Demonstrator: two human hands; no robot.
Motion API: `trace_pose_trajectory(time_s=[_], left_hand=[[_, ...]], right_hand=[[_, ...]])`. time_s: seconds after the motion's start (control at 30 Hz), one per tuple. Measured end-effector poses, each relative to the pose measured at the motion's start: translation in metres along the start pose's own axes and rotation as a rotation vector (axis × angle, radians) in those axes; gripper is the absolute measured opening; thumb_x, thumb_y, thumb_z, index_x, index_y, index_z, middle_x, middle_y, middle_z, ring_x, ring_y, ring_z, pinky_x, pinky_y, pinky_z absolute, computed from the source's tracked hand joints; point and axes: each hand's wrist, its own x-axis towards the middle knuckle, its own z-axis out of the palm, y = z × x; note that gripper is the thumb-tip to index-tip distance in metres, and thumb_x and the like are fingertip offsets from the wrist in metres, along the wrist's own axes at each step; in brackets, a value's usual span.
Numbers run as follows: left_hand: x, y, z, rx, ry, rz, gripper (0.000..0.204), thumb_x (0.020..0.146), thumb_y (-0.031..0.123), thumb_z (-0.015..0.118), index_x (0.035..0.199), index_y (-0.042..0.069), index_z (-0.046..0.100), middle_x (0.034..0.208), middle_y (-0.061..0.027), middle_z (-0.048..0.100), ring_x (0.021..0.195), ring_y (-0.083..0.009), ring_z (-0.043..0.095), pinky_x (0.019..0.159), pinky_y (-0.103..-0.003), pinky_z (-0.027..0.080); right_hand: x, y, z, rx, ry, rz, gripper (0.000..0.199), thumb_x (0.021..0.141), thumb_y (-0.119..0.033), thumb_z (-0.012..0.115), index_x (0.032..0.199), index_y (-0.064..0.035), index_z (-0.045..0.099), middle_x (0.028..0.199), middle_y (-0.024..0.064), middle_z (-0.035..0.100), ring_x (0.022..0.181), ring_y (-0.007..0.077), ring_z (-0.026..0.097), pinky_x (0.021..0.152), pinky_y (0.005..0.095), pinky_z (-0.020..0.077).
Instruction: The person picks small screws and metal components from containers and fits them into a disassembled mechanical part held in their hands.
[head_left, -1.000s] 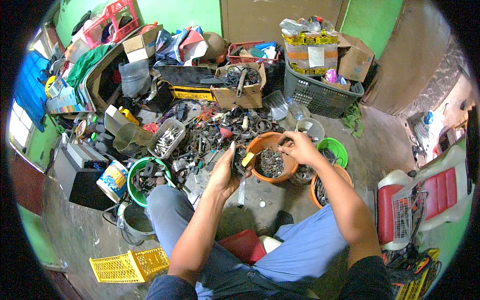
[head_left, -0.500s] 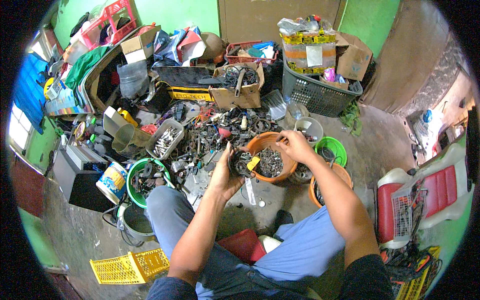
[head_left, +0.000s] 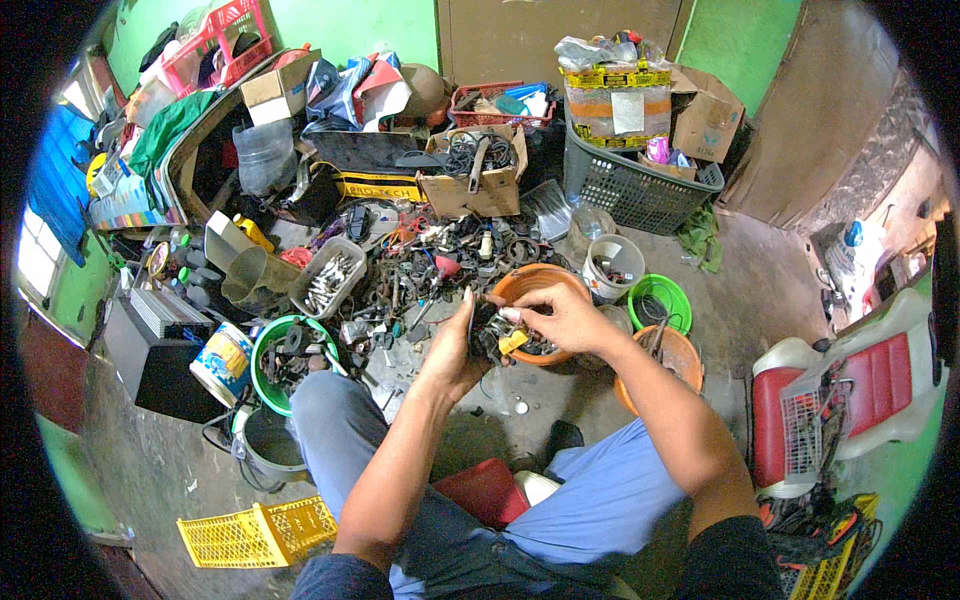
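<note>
My left hand (head_left: 455,352) is wrapped round the outer side of a dark, round container (head_left: 483,345), tilted at the left rim of the orange bucket. Small dark metal parts and a yellow piece (head_left: 513,342) show at its opening. Above them my right hand (head_left: 562,318) reaches in from the right, thumb and fingertips pinched together. Whatever is between those fingertips is too small to make out. Behind both hands stands the orange bucket (head_left: 540,275); small metal pieces lie in it, partly covered by my right hand.
Ahead lies a heap of mixed scrap parts (head_left: 420,265) with a clear tray (head_left: 330,280) of small pale pieces. At right are a white bucket (head_left: 613,265), a green basin (head_left: 662,300) and another orange bucket (head_left: 680,362). A green-rimmed bucket (head_left: 262,375) sits by my left knee.
My right hand has moved left, from over the orange bucket's right side to above the dark container. My left hand stays nearly in place with the container.
</note>
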Motion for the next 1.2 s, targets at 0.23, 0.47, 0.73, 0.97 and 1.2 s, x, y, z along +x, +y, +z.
trace_pose_trajectory(time_s=[0.23, 0.47, 0.73, 0.97, 1.2], left_hand=[[0.001, -0.001, -0.005, 0.033, -0.001, -0.040, 0.049, 0.101, 0.059, 0.038, 0.111, 0.017, 0.061, 0.096, -0.0005, 0.068, 0.080, -0.0167, 0.064, 0.058, -0.033, 0.048], [0.001, -0.002, -0.004, -0.056, -0.002, -0.076, 0.050, 0.101, 0.061, 0.038, 0.114, 0.018, 0.060, 0.099, -0.0017, 0.067, 0.083, -0.0171, 0.063, 0.059, -0.032, 0.045], [0.005, -0.001, -0.011, -0.120, 0.055, -0.066, 0.050, 0.102, 0.058, 0.038, 0.112, 0.014, 0.060, 0.096, -0.0032, 0.067, 0.081, -0.0189, 0.065, 0.058, -0.033, 0.046], [0.004, 0.000, -0.010, -0.153, 0.097, -0.040, 0.052, 0.103, 0.058, 0.037, 0.115, 0.013, 0.061, 0.096, -0.0044, 0.066, 0.084, -0.0209, 0.067, 0.060, -0.037, 0.053], [0.009, -0.003, -0.021, -0.204, 0.056, -0.045, 0.051, 0.103, 0.055, 0.037, 0.116, 0.012, 0.061, 0.100, -0.0056, 0.066, 0.086, -0.0226, 0.067, 0.065, -0.041, 0.056]], right_hand=[[0.003, 0.010, 0.001, 0.083, -0.011, 0.043, 0.033, 0.092, -0.029, 0.072, 0.102, 0.0023, 0.075, 0.087, 0.0090, 0.076, 0.080, 0.0104, 0.066, 0.075, 0.0300, 0.0518], [0.003, 0.002, -0.001, 0.174, 0.019, 0.080, 0.026, 0.093, -0.019, 0.071, 0.104, 0.0041, 0.071, 0.094, 0.0085, 0.075, 0.083, 0.0123, 0.068, 0.075, 0.0288, 0.0542], [0.006, 0.007, -0.016, 0.518, 0.170, 0.112, 0.018, 0.091, -0.007, 0.070, 0.105, -0.0003, 0.061, 0.092, 0.0084, 0.071, 0.084, 0.0158, 0.070, 0.068, 0.0295, 0.0581], [0.006, 0.017, -0.031, 0.378, 0.372, 0.007, 0.031, 0.086, 0.006, 0.070, 0.112, -0.0030, 0.056, 0.097, 0.0084, 0.067, 0.084, 0.0152, 0.069, 0.069, 0.0272, 0.0576], [0.005, 0.022, -0.036, 0.307, 0.451, 0.001, 0.028, 0.085, 0.007, 0.069, 0.109, -0.0035, 0.061, 0.094, 0.0075, 0.065, 0.087, 0.0131, 0.067, 0.073, 0.0272, 0.0570]])
